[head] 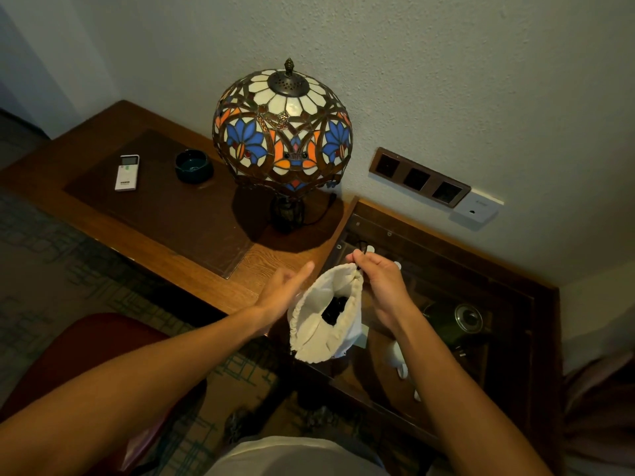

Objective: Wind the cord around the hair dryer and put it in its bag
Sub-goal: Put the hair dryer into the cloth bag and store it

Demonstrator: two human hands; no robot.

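Observation:
A cream cloth drawstring bag (pixel 323 317) hangs in the air in front of the wooden desk. Through its half-gathered mouth a black object shows, the hair dryer (pixel 335 309), mostly hidden inside. My right hand (pixel 381 280) pinches the dark drawstring at the bag's top rim and holds the bag up. To the left of the bag, my left hand (pixel 287 290) is open with fingers spread, close to the bag's side, holding nothing.
A stained-glass lamp (pixel 281 132) stands on the wooden desk (pixel 165 242), with a white remote (pixel 127 172) and a dark ashtray (pixel 192 165) to its left. A glass-topped lower cabinet (pixel 446 304) lies under my right hand. Wall sockets (pixel 419 176) sit behind. A red chair (pixel 89 352) is lower left.

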